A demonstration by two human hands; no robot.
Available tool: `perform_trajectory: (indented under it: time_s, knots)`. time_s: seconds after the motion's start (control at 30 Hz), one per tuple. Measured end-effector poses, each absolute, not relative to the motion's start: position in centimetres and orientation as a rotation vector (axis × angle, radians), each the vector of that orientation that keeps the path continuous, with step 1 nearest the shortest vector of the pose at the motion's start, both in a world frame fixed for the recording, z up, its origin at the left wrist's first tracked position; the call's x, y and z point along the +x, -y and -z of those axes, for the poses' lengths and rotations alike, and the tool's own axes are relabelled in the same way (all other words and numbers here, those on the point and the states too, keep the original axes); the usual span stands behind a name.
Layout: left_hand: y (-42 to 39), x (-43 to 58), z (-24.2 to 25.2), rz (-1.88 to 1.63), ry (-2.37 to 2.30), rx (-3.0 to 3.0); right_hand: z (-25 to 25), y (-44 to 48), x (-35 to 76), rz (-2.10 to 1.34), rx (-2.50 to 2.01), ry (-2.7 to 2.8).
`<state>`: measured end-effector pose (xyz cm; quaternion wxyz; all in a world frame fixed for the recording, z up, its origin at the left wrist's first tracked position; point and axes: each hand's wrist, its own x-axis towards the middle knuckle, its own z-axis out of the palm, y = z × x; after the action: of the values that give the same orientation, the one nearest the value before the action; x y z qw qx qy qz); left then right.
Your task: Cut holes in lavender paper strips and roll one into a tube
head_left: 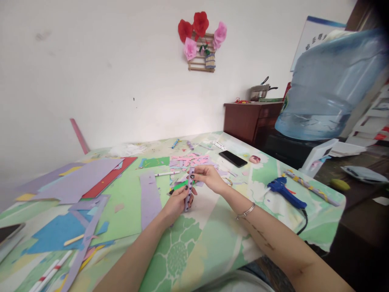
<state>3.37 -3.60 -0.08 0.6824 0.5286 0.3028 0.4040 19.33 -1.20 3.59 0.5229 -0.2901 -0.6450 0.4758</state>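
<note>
Upright between my hands is a slim lavender stick [187, 199] with dark purple spots. My left hand [178, 201] grips its lower part, with the fingers wrapped round it. Near the top, my right hand [208, 177] pinches the same stick between thumb and fingers. Just behind my left hand lies a green object [180, 186], partly hidden by the fingers. A white stick with purple marks [167, 174] rests on the table beyond, beside a lavender paper strip [149, 200]. Pink paper scraps [190, 161] lie behind my hands.
Coloured sheets, including a red one [111, 178] and a blue one [57, 231], cover the left side. A black phone [233, 158], a blue glue gun [285, 193] and a spotted roll [311, 187] lie to the right. A large water bottle [328, 85] stands beyond the table.
</note>
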Motion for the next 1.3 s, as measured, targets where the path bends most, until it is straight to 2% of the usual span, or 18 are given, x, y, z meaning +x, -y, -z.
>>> perform_trajectory:
  time_s: [0.27, 1.3]
  knots:
    - [3.8, 3.2, -0.3, -0.898, -0.687, 1.121, -3.8, 1.4, 19.2, -1.244, -0.660, 1.520]
    - [4.1, 2.7, -0.6, -0.837, -0.470, 0.978, -3.4, 0.8, 19.3, -1.261, -0.692, 1.366]
